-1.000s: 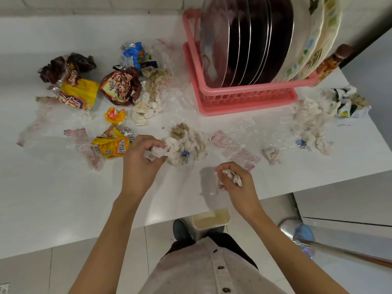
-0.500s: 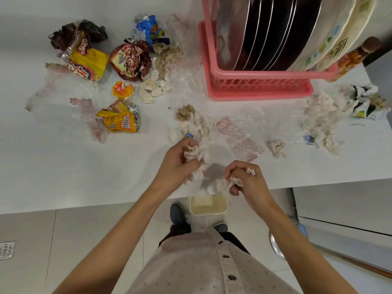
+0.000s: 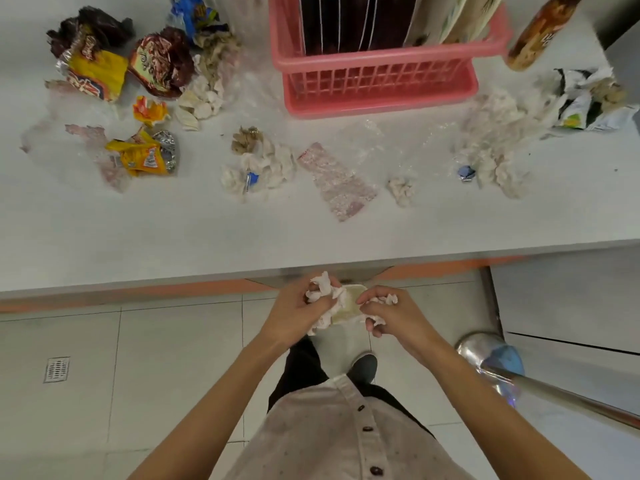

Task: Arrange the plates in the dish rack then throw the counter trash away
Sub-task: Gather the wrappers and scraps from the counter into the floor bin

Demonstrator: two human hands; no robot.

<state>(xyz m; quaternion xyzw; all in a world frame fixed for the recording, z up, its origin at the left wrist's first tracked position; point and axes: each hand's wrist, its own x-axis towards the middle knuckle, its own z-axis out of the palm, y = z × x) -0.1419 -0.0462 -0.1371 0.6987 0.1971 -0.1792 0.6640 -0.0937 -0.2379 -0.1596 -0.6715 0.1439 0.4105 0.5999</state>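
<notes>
Now the person stands at the long white counter [image 3: 207, 233] and holds both hands below its edge, just over a small cream plastic bin [image 3: 349, 304] on the tiled floor. The left hand [image 3: 292, 315] has its fingers curled round a wad of crumpled white tissue [image 3: 323, 292]. The right hand [image 3: 398, 317] pinches a smaller scrap of white tissue [image 3: 385, 300].

The dark round plates [image 3: 346, 22] stand upright in the pink plastic dish rack [image 3: 377, 81], so I judge only the trash part is left. The bin's mouth looks narrow and the hands cover much of it. The tissue is light, so if the fingers release it a little to one side, pieces may land on the floor. A yellow snack wrapper [image 3: 142, 157] and a heap of white tissues [image 3: 266, 164] wait on the counter.
</notes>
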